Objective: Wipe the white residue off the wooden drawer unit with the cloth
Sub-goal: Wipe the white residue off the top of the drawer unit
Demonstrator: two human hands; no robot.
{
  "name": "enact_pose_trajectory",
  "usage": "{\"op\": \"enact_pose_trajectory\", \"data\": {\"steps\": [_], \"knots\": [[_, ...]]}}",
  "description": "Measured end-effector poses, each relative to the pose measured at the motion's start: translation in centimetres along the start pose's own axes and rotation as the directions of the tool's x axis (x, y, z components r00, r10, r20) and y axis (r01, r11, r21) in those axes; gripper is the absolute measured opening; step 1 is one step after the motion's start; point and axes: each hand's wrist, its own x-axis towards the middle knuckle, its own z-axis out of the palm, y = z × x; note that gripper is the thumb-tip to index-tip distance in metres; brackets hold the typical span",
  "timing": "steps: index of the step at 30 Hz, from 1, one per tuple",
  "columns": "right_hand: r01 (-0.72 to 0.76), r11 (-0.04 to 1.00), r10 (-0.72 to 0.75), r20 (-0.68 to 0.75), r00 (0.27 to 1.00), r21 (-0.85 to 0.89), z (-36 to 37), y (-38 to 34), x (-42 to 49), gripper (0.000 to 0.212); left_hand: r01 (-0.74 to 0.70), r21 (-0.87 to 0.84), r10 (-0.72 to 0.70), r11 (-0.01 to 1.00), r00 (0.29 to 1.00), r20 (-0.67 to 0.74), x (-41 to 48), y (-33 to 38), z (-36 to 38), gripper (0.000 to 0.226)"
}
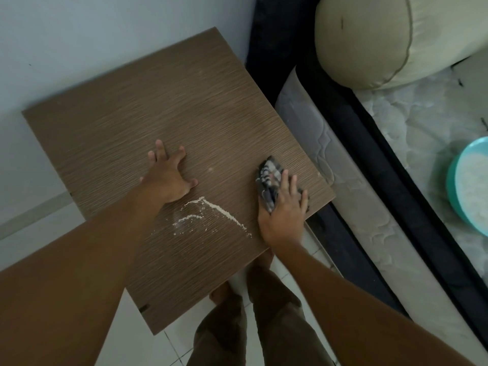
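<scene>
While my left hand (169,178) lies flat on the top of the wooden drawer unit (148,107), its fingers spread wide and pressed to the grain, my right hand (284,207) presses the cloth (268,178) down near the unit's right edge. The cloth is dark and checked, bunched up under my palm; my right fingers lie loosely spread over it, their tips curling down over its far side, and a crumpled end sticks out beyond my fingertips. I hold it by pressing, not by pinching.

The white residue (211,215) sits on the near part of the top, between my two hands. One thin powdery line runs slantwise from just below my left thumb toward the heel of my right hand, and a shorter, fainter arc curves beside it on the left, with loose specks scattered around. The cloth is just to the right of the long line and does not touch it.

The unit stands against a pale wall (79,35), with its right edge close to a mattress (396,207) on a dark bed frame. A cream pillow (369,40) lies at the head of the mattress, and a teal bowl (467,188) holding something white rests on it at the right edge of view. Below the unit's near corner I see my trouser legs (264,326) and white floor tiles (174,342).
</scene>
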Motion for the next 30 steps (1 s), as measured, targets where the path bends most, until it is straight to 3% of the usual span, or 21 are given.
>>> {"op": "enact_pose_trajectory", "data": {"steps": [5,10,12,14,16,18,22,25,27,30], "knots": [[0.036,0.997,-0.026,0.141,0.99,-0.068,3.0,-1.2,-3.8,0.063,0.003,-0.006,-0.003,1.0,1.0,0.014,-0.2,0.1,-0.1,0.091],[0.063,0.997,-0.073,0.239,0.968,0.05,2.6,-3.7,-6.5,0.06,0.002,0.001,-0.003,1.0,1.0,0.018,-0.5,0.4,-0.3,0.089],[-0.041,0.985,-0.008,0.287,0.958,0.165,1.7,-4.2,-6.2,0.058,0.002,0.001,-0.002,1.0,1.0,0.021,-0.5,0.3,-0.3,0.089],[-0.243,0.928,0.136,0.352,0.926,0.281,-0.1,-4.6,-5.6,0.053,-0.004,-0.004,0.004,1.0,1.0,0.02,-0.5,0.2,-0.3,0.09],[-0.401,0.819,0.227,0.411,0.883,0.41,-2.3,-5.1,-4.6,0.034,-0.016,-0.009,0.016,1.0,1.0,0.014,-0.6,0.2,-0.3,0.09],[-0.458,0.73,0.24,0.437,0.867,0.507,-4.7,-5.4,-3.6,0.014,-0.032,0.0,0.032,1.0,0.999,0.009,-0.8,0.1,-0.3,0.089],[-0.311,0.725,0.102,0.352,0.931,0.615,-8.1,-6.6,-1.5,0.011,-0.063,0.058,0.068,0.996,0.994,-0.083,-1.5,-0.7,0.1,0.075],[-0.15,0.826,-0.049,0.334,0.941,0.544,-8.4,-7.2,0.7,0.017,-0.085,0.013,0.085,0.996,0.962,-0.258,-2.9,-1.6,1.0,0.059],[0.028,0.891,-0.204,0.345,0.916,0.453,-8.0,-7.9,2.9,0.021,-0.073,-0.077,0.043,0.994,0.939,-0.341,-4.0,-2.3,1.2,0.053],[0.293,0.897,-0.406,0.354,0.843,0.331,-6.8,-10.2,6.4,0.013,-0.086,-0.284,-0.047,0.955,0.901,-0.431,-5.5,-3.5,1.1,0.044]]}}
